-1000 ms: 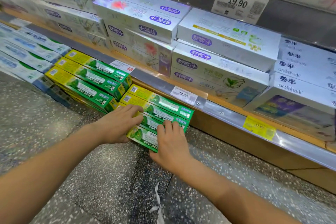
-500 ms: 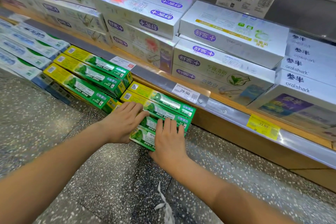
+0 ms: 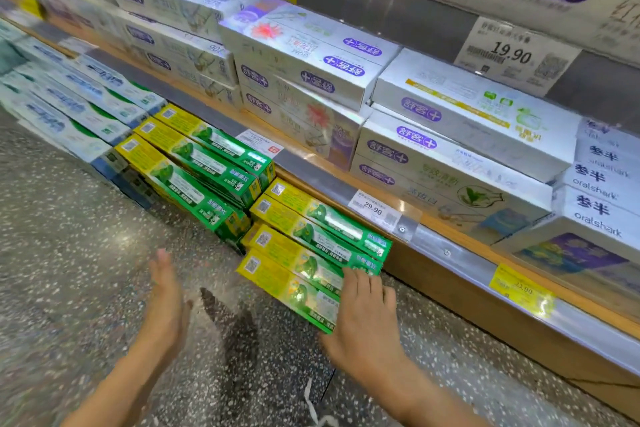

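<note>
**Green-and-yellow cardboard toothpaste cartons (image 3: 294, 288) at floor level, right hand resting on them**

The head camera is the only view I have. In it the cartons lie as a stepped stack of long flat boxes on the speckled grey stone floor (image 3: 69, 253). They are tucked against the wooden base (image 3: 467, 295) of the shelf unit, just below its metal front rail (image 3: 450, 255). I count four of them side by side, slanting away to the upper left.

The right hand (image 3: 363, 315) rests on the right-hand end of the two nearest cartons. Its fingers are straight and together, lying flat across the cardboard rather than curled round it. The left hand (image 3: 166, 302) is well apart from the stack, over bare floor. I see it edge-on, fingers stretched out and holding nothing, and it is blurred on my feed.

Just beside the stack to the left sits a second stack of green-and-yellow cartons (image 3: 194, 170), and beyond that are white-and-blue cartons (image 3: 69, 107). On the shelf above are large white boxes with purple round logos (image 3: 450, 149), stacked two high. A white price tag reading 29.90 (image 3: 372, 209) is clipped to the rail right above the stack, and a yellow tag (image 3: 521, 289) hangs further right. A white paper scrap (image 3: 311, 402) lies on the floor between the forearms.
</note>
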Action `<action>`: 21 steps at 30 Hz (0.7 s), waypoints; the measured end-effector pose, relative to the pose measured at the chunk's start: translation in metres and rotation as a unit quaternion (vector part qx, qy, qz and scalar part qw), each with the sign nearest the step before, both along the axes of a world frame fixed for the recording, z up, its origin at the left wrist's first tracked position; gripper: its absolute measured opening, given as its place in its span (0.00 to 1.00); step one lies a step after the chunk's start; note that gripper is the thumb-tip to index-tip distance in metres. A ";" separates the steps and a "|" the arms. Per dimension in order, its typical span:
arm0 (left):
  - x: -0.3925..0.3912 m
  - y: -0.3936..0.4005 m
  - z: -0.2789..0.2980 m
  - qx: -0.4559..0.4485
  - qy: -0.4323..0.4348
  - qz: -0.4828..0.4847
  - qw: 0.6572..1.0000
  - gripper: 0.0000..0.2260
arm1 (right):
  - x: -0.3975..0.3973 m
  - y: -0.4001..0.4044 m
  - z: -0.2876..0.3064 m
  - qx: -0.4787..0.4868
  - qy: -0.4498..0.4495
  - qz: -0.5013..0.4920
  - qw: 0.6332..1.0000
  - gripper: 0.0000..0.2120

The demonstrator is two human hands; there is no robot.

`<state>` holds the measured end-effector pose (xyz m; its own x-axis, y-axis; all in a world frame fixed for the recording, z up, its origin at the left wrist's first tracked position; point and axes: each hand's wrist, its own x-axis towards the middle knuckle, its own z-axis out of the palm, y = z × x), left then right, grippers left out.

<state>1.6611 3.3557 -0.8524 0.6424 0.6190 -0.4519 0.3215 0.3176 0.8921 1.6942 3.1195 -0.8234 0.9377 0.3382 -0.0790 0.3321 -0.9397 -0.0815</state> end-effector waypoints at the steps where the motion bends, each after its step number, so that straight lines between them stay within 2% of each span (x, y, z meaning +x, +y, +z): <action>1: 0.009 -0.002 0.002 -0.062 0.008 -0.002 0.998 0.42 | -0.001 -0.002 0.001 0.005 -0.008 0.005 1.000 0.49; 2: 0.021 -0.005 0.007 -0.087 0.001 -0.009 0.996 0.35 | -0.002 -0.005 0.005 0.008 -0.015 0.011 1.000 0.48; 4: 0.045 -0.020 0.022 -0.112 -0.015 -0.002 0.994 0.29 | -0.002 -0.009 0.015 0.001 -0.024 0.018 1.000 0.47; 8: 0.070 -0.028 0.047 -0.139 -0.002 0.001 0.990 0.27 | 0.003 -0.017 0.052 -0.019 -0.036 0.026 0.999 0.50; 12: 0.075 -0.011 0.109 -0.170 0.047 -0.008 0.984 0.30 | 0.013 -0.023 0.135 -0.045 -0.020 0.022 0.999 0.52; 14: 0.072 0.001 0.173 -0.147 0.051 0.006 0.988 0.29 | 0.017 -0.021 0.198 -0.049 0.007 0.017 0.999 0.53; 16: 0.073 0.016 0.250 -0.157 0.000 -0.003 0.988 0.30 | 0.021 -0.012 0.273 -0.042 0.015 0.020 0.999 0.54; 21: 0.068 0.033 0.508 -0.198 -0.109 0.065 0.972 0.33 | 0.030 0.036 0.506 0.037 -0.058 0.065 0.995 0.49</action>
<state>1.7295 3.3888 -0.3439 0.6768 0.5068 -0.5340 0.0730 0.6756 0.7336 1.7243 3.1559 -0.3169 0.8866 0.4590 0.0574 0.4626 -0.8805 -0.1037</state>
